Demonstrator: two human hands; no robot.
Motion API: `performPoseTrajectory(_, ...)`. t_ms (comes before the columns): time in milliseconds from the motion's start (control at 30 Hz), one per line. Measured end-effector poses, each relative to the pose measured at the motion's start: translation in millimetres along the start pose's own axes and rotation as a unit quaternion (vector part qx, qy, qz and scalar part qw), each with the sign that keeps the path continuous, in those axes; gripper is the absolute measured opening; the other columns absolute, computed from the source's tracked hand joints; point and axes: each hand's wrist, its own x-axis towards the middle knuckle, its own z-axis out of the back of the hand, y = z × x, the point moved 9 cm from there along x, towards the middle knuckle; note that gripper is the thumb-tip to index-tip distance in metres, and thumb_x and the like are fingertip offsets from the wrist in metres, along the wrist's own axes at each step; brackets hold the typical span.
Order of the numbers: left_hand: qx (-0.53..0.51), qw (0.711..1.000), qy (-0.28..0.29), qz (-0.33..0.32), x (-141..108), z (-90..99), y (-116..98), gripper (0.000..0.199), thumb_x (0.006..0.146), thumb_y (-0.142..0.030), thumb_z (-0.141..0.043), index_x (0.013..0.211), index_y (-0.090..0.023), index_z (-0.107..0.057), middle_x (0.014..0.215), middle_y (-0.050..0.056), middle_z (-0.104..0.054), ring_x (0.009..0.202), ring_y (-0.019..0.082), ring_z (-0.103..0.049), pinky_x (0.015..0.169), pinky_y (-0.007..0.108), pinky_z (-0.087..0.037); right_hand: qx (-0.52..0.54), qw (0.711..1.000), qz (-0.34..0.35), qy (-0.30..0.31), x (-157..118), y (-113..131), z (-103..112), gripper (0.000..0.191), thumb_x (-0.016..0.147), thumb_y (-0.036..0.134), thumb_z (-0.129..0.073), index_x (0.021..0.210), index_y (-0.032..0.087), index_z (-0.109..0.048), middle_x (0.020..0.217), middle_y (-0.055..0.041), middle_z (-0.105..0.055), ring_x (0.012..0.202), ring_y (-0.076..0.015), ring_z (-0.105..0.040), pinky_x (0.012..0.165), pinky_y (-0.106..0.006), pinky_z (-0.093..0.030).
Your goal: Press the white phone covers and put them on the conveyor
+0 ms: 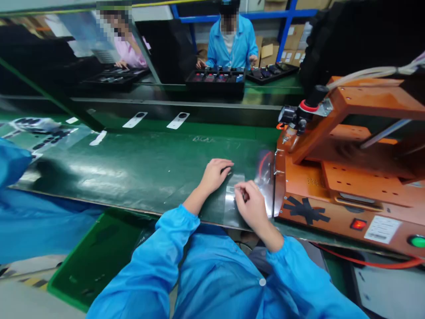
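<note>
My left hand [216,174] rests low over the green work surface with its fingers stretched out and the thumb a little apart; I see nothing in it. My right hand [252,203] is just to its right, fingers curled and tips pressed together. What those fingertips hold, if anything, is too small to make out. A clear plastic film [230,204] lies on the bench under and beside my right hand, its edges hard to trace. Farther right, a glossy clear sheet [265,175] borders the orange machine.
An orange press-like machine [365,177] with a gauge and lit red switch [359,224] stands at right. Two white cards with dark circles [135,119] lie along the back. A green bin [89,257] sits below left. Co-workers sit across the bench by black trays [215,86]; a blue sleeve [13,161] is at left.
</note>
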Motion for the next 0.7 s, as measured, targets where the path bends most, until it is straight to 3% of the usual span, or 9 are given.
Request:
performPoseTrajectory(100, 0.009, 1.0, 0.019, 0.009, 22, -16.8, 8, 0.037, 0.092, -0.025, -0.074, 0.128, -0.02, -0.07, 0.14, 0.008, -0.068, 0.136, 0.033, -0.052, 0.115, 0.056, -0.038, -0.015, 0.996, -0.06, -0.064, 49, -24, 1, 0.016, 0.095, 0.025, -0.054, 0.103, 0.02, -0.066, 0.092, -0.004, -0.062, 0.075, -0.0168, -0.058, 0.072, -0.031, -0.049)
performPoseTrajectory(200, 0.017, 0.999, 0.02, 0.031, 11, -21.8, 15, 0.049, 0.085, -0.03, -0.082, 0.131, -0.022, -0.068, 0.142, 0.007, -0.067, 0.136, 0.036, -0.051, 0.114, 0.059, -0.036, -0.103, 0.99, -0.055, -0.078, 74, -39, 0, 0.019, 0.094, 0.023, -0.052, 0.103, 0.019, -0.068, 0.101, -0.0082, -0.065, 0.09, -0.0219, -0.062, 0.082, -0.035, -0.048)
performPoseTrajectory(333, 0.011, 0.999, 0.012, 0.049, -12, -15.6, 22, 0.051, 0.083, -0.037, -0.083, 0.131, -0.029, -0.067, 0.135, 0.003, -0.07, 0.13, 0.029, -0.055, 0.113, 0.049, -0.038, -0.162, 0.987, 0.0, -0.016, 72, -49, -20, 0.022, 0.095, 0.019, -0.053, 0.108, 0.021, -0.072, 0.11, -0.0104, -0.071, 0.107, -0.0268, -0.061, 0.093, -0.041, -0.043)
performPoseTrajectory(500, -0.003, 0.998, -0.002, 0.061, -12, -12.3, 25, 0.033, 0.085, -0.034, -0.081, 0.117, -0.029, -0.073, 0.122, 0.001, -0.074, 0.124, 0.025, -0.057, 0.111, 0.045, -0.038, -0.165, 0.984, 0.049, 0.04, 65, -47, -38, 0.026, 0.096, 0.017, -0.058, 0.118, 0.022, -0.071, 0.117, -0.0082, -0.073, 0.112, -0.026, -0.061, 0.096, -0.041, -0.039)
performPoseTrajectory(700, -0.019, 0.997, -0.013, 0.071, -8, -11.2, 26, 0.008, 0.089, -0.03, -0.076, 0.096, -0.027, -0.077, 0.107, 0.001, -0.078, 0.115, 0.023, -0.061, 0.107, 0.043, -0.04, -0.253, 0.96, 0.075, 0.087, 65, -40, -47, 0.02, 0.1, 0.02, -0.057, 0.113, 0.022, -0.071, 0.101, -0.0077, -0.076, 0.099, -0.0251, -0.062, 0.088, -0.04, -0.035)
